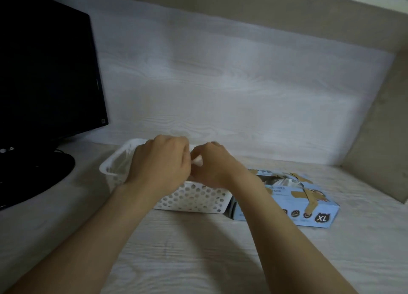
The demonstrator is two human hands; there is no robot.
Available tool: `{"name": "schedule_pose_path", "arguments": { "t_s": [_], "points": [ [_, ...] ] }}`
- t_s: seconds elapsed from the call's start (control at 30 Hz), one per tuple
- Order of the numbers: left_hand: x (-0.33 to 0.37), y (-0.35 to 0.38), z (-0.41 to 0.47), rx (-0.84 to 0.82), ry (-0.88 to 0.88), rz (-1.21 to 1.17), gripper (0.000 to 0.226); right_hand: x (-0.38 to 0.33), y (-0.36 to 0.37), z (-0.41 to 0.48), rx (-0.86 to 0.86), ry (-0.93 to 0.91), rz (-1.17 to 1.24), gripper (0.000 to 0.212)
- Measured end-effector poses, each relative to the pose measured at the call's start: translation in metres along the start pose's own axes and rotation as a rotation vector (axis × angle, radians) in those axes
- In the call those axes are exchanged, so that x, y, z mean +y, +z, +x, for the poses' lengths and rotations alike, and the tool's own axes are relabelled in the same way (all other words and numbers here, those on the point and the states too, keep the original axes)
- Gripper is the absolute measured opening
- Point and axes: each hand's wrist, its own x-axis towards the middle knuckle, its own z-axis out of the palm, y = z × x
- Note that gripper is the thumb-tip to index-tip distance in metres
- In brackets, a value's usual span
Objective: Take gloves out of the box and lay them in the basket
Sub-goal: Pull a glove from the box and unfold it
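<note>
A white perforated plastic basket [194, 200] stands on the desk in front of me. Both hands hover over it, close together. My left hand [162, 163] and my right hand [213, 164] have curled fingers and pinch a small piece of thin pale glove [197, 161] between them. Most of that glove is hidden by my hands. Clear glove material [120, 163] lies in the basket's left end. To the right of the basket lies the light blue glove box [309, 205] marked XL, its top opening showing clear gloves [276, 180].
A black monitor [46, 73] on a round black base [33, 179] stands at the left, near the basket. A pale wood-grain wall panel rises behind the desk. A beige cushion-like edge [379, 143] closes off the right side.
</note>
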Motion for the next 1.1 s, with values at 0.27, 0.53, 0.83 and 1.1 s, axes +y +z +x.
{"name": "schedule_pose_path", "arguments": {
  "t_s": [0.27, 0.53, 0.83, 1.1],
  "points": [
    [0.029, 0.032, -0.026, 0.142, 0.279, -0.174, 0.012, 0.067, -0.019, -0.044, 0.560, 0.084, 0.289, 0.035],
    [0.064, 0.059, -0.034, 0.055, 0.581, -0.057, 0.026, 0.147, -0.023, -0.086, 0.555, 0.590, -0.110, 0.021],
    [0.084, 0.067, -0.038, 0.075, 0.624, 0.151, 0.032, 0.139, -0.020, -0.084, 0.402, 0.541, -0.541, 0.058],
    [0.081, 0.071, -0.039, 0.052, 0.619, 0.209, 0.040, 0.157, -0.025, -0.082, 0.240, 0.353, -0.329, 0.026]
  ]
}}
